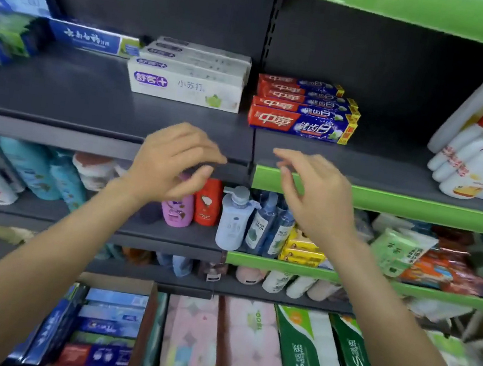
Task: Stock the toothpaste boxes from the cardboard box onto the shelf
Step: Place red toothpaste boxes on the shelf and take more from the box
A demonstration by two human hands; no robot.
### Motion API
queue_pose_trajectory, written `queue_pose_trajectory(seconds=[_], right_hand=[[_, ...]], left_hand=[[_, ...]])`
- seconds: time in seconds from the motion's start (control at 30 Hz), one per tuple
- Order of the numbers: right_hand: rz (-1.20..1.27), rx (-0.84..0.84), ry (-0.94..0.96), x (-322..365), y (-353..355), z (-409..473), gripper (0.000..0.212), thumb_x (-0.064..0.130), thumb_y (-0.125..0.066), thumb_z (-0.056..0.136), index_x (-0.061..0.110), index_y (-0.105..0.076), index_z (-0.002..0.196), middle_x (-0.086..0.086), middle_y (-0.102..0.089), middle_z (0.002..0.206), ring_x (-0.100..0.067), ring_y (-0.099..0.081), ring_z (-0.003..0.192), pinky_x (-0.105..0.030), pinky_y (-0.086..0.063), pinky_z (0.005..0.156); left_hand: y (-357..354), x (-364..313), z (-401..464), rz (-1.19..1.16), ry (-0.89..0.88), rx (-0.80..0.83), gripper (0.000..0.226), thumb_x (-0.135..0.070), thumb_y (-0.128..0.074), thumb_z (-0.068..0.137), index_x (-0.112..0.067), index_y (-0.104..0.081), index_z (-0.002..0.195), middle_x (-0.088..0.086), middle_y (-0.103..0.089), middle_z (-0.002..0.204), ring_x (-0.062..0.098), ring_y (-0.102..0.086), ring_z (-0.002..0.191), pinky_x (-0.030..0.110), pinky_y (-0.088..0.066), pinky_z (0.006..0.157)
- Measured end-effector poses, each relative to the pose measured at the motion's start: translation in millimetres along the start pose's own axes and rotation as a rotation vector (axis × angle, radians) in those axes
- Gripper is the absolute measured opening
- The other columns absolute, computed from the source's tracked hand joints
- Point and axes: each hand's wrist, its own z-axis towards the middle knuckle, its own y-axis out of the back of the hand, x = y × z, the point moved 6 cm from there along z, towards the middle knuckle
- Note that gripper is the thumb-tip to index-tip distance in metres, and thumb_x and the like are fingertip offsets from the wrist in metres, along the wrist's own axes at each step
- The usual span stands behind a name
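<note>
Nearest the viewer, two bare forearms rise from the lower corners toward the shelf (89,103). Below and between them, at floor level under the shelf, stands the cardboard box (149,310), open at the top and holding many toothpaste boxes (110,320) packed flat in blue, red and green; it looks roughly full, so most of the stocking appears to remain.

On the shelf, several groups are already in place. A stack of white boxes (185,86) sits just left of the shelf's centre upright; a stack of red-and-blue boxes (302,123) sits just right of it, the two stacks near each other but apart. Farther left on the shelf lies a blue-and-white box (92,38), and at the far left edge a blurred pile of blue and green boxes (2,31). Much bare shelf surface shows in front of and left of the white stack.

The left hand (171,163) and right hand (313,193) hover in front of the shelf's front lip, below the two central stacks. Both sets of fingers are loosely curved and released, grasping nothing.

The boxes are long, slim cartons with sharp edges and printed faces, lying flat with long sides facing out; they should stack and slide readily.
</note>
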Motion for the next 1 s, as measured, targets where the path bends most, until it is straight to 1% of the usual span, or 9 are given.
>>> queue_pose_trajectory(seconds=[0.13,0.23,0.33,0.43,0.5,0.6,0.73,0.87,1.0], right_hand=[[0.094,0.011,0.102,73,-42,-34,0.021,0.012,-0.053,0.087,0.014,-0.071,0.099,0.002,-0.071,0.079,-0.018,-0.063,0.069,-0.03,-0.048,0.062],[0.18,0.201,0.083,116,-105,-68,0.021,0.015,-0.053,0.086,0.016,-0.07,0.098,0.004,-0.069,0.075,-0.018,-0.064,0.068,-0.031,-0.05,0.059],[0.22,0.41,0.02,151,-176,-109,0.021,0.018,-0.05,0.085,0.02,-0.069,0.094,0.005,-0.07,0.077,-0.016,-0.065,0.066,-0.028,-0.049,0.05],[0.227,0.677,-0.031,184,-246,-149,0.022,0.021,-0.047,0.083,0.022,-0.068,0.089,0.004,-0.069,0.069,-0.019,-0.064,0.056,-0.024,-0.044,0.042],[0.194,0.83,-0.044,200,-294,-172,0.021,0.02,-0.047,0.083,0.021,-0.068,0.087,0.001,-0.067,0.067,-0.022,-0.064,0.056,-0.024,-0.043,0.043],[0.213,0.987,-0.046,221,-353,-205,0.022,0.02,-0.047,0.088,0.016,-0.066,0.096,-0.004,-0.071,0.088,-0.027,-0.068,0.077,-0.033,-0.05,0.055],[0.145,1.277,0.009,234,-421,-265,0.036,0.029,-0.051,0.093,0.015,-0.049,0.126,-0.006,-0.056,0.124,-0.026,-0.052,0.116,-0.038,-0.049,0.083],[0.121,1.472,-0.016,238,-466,-320,0.057,0.033,-0.063,0.087,0.013,-0.04,0.135,-0.01,-0.05,0.132,-0.029,-0.049,0.12,-0.041,-0.047,0.089],[0.147,1.672,-0.068,244,-493,-360,0.086,0.045,-0.072,0.076,0.011,-0.027,0.142,-0.013,-0.044,0.138,-0.033,-0.046,0.123,-0.043,-0.043,0.094]], left_hand=[[39,15,-104,-0.004,0.241,0.188,0.031,-0.021,-0.044,0.095,-0.003,-0.069,0.088,0.008,-0.066,0.078,0.025,-0.057,0.067,0.032,-0.046,0.064],[45,28,-196,-0.028,0.486,0.455,0.03,-0.032,-0.044,0.093,-0.013,-0.067,0.098,0.001,-0.068,0.085,0.021,-0.062,0.075,0.031,-0.049,0.065],[44,49,-311,-0.022,0.896,0.721,0.036,-0.043,-0.042,0.083,-0.024,-0.066,0.102,-0.002,-0.07,0.096,0.02,-0.065,0.087,0.03,-0.051,0.068],[44,55,-416,-0.217,1.23,0.885,0.021,-0.024,-0.054,0.089,-0.023,-0.066,0.107,-0.002,-0.071,0.098,0.018,-0.065,0.092,0.025,-0.047,0.075],[41,58,-463,-0.273,1.297,0.962,0.023,-0.013,-0.057,0.09,-0.019,-0.065,0.11,-0.001,-0.07,0.1,0.017,-0.065,0.096,0.021,-0.044,0.078],[20,58,-513,-0.292,1.234,1.104,0.027,-0.017,-0.059,0.089,-0.018,-0.062,0.116,0.002,-0.066,0.113,0.019,-0.061,0.107,0.029,-0.046,0.093],[-26,46,-559,-0.117,0.848,1.486,0.046,-0.041,-0.059,0.086,-0.025,-0.049,0.129,-0.001,-0.051,0.132,0.021,-0.044,0.125,0.034,-0.038,0.102],[-59,31,-599,0.068,0.454,1.707,0.047,-0.034,-0.053,0.089,-0.022,-0.044,0.133,0.004,-0.052,0.132,0.025,-0.043,0.125,0.039,-0.027,0.11],[-75,23,-627,0.122,0.263,1.772,0.038,-0.018,-0.044,0.093,-0.019,-0.048,0.131,0.005,-0.058,0.127,0.027,-0.048,0.121,0.04,-0.025,0.11]])
